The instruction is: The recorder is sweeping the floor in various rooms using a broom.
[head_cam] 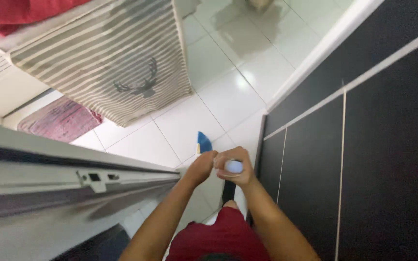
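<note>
No packages, labels, signs or screens showed anywhere in the view.

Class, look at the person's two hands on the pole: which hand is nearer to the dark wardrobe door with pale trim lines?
Right. The right hand grips the pale pole end close beside the dark wardrobe door; the left hand sits on its far side, towards the grey door edge.
</note>
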